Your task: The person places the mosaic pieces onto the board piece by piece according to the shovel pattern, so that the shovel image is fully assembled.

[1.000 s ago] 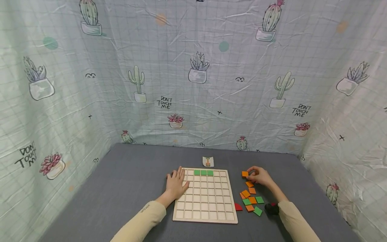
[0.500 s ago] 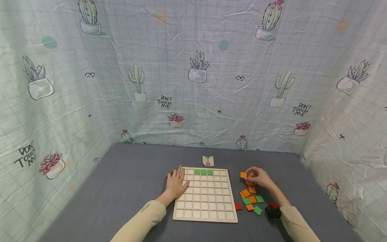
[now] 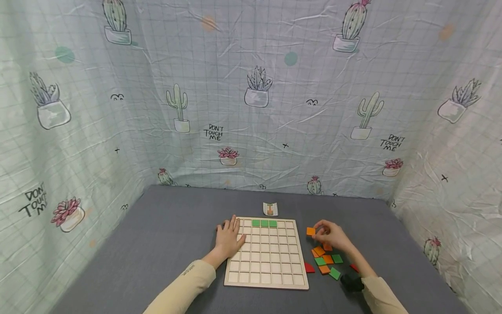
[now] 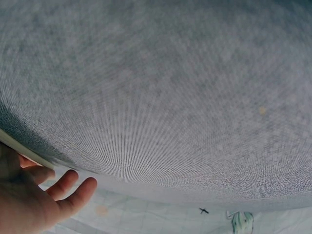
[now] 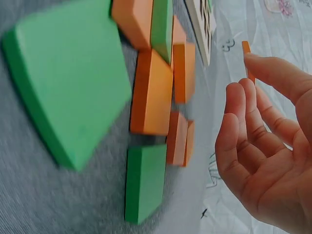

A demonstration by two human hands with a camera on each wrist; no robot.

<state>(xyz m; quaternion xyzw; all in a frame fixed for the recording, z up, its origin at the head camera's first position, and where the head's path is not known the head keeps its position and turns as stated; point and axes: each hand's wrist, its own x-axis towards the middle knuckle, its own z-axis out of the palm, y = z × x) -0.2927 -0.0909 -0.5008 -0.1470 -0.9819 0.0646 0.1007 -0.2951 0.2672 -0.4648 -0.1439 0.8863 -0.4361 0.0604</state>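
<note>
Orange tile (image 3: 310, 231) sat pinched between thumb and fingers of the right hand (image 3: 332, 234), just beyond the board's right edge. On the curtain (image 3: 251, 52) I read "DON'T TOUCH ME"; the sleeve (image 3: 189, 279) lettering was too small for me. The board (image 3: 265, 257) held three green tiles (image 3: 264, 223) mid-far row. I saw the left hand (image 3: 228, 242), fingers spread, resting on its left edge. Loose tiles (image 3: 327, 259) lay on the tabletop (image 3: 168, 226), right of the board.

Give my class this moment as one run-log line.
left hand: rests on gridded board | right hand: pinches orange tile | green tiles: three, far row | loose tiles: on table
</note>
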